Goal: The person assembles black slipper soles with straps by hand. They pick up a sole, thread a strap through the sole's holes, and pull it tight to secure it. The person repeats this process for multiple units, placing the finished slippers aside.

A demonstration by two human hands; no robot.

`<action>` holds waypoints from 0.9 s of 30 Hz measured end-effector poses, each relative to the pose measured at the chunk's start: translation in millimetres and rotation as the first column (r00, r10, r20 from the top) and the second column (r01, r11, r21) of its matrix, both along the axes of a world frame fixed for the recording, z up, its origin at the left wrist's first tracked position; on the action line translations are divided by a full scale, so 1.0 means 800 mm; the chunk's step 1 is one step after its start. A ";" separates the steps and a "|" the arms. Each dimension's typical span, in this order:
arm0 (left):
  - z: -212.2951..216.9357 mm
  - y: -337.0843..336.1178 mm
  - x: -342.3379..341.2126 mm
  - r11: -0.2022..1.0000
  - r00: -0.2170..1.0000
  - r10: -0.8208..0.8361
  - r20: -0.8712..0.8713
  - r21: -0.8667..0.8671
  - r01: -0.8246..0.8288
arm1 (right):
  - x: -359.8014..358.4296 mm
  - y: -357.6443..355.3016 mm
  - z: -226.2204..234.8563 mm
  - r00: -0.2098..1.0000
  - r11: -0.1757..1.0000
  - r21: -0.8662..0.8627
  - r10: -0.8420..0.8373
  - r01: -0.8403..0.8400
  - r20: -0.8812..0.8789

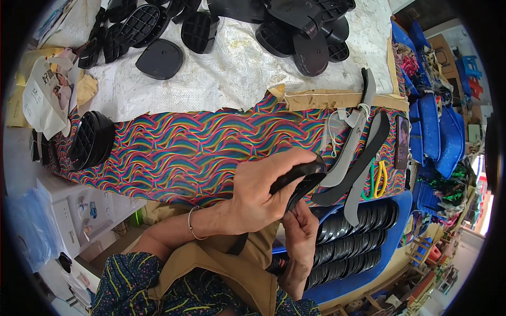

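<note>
**Kid:** Over the near edge of the table's bright cloth with rainbow wavy stripes [174, 152], what are you holding?

**Helper:** Your left hand [261, 192] is wrapped around a black, curved plastic shoe sole [298, 179]. It sits just past the cloth's near edge, above your lap. Your right hand [300, 231] is under it, fingers pinched at the sole's lower end.

**Kid:** How do you do this bit well?

**Helper:** I think you should keep the left hand's grip firm but not crushing, so the sole does not twist. Let the right fingers do the small work at the lower end.

**Kid:** What is near?

**Helper:** To the right of the cloth's near edge is a blue plastic tray [392, 247] with rows of shiny black soles [348, 242] standing on edge. Long grey and black strips [353, 152] lie on the cloth's right end, with green and yellow scissors [375, 179] beside them.

**Kid:** Could something go wrong?

**Helper:** Maybe. Your elbow is close to the tray, so move slowly and do not bump the rows.

**Kid:** And far away?

**Helper:** Beyond the cloth, on white sheeting [237, 68], lie more black ribbed soles [305, 31]. One stack of black soles [92, 139] sits at the cloth's left end.
</note>
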State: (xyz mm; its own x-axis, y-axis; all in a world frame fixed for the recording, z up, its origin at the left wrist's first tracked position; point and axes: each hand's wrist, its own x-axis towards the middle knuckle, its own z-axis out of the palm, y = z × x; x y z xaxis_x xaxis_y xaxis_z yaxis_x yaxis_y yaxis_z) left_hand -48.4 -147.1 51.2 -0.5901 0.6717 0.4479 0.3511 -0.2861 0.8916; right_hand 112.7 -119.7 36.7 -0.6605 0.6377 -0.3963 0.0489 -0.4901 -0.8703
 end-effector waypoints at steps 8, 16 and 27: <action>0.003 -0.011 0.001 0.999 0.981 0.004 -0.195 0.032 0.002 | 0.006 -0.001 0.006 0.999 1.000 -0.002 0.003 -0.003 0.038; -0.013 -0.005 -0.003 0.989 0.881 -0.006 0.473 0.134 -0.065 | -0.002 0.006 0.009 0.850 0.938 -0.346 -0.209 0.034 -0.483; -0.022 -0.015 0.013 0.988 0.966 0.131 0.222 0.047 -0.145 | -0.009 0.012 -0.006 0.934 0.830 0.538 -0.057 -0.151 0.351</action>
State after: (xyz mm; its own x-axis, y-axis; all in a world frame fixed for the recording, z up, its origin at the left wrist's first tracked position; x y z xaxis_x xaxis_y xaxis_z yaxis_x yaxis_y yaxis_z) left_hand -38.3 -159.2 33.2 -0.7630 0.5516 0.3370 0.1909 -0.3058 0.9328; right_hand 105.2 -110.3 31.7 -0.5859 0.7870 -0.1931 0.4003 0.0739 -0.9134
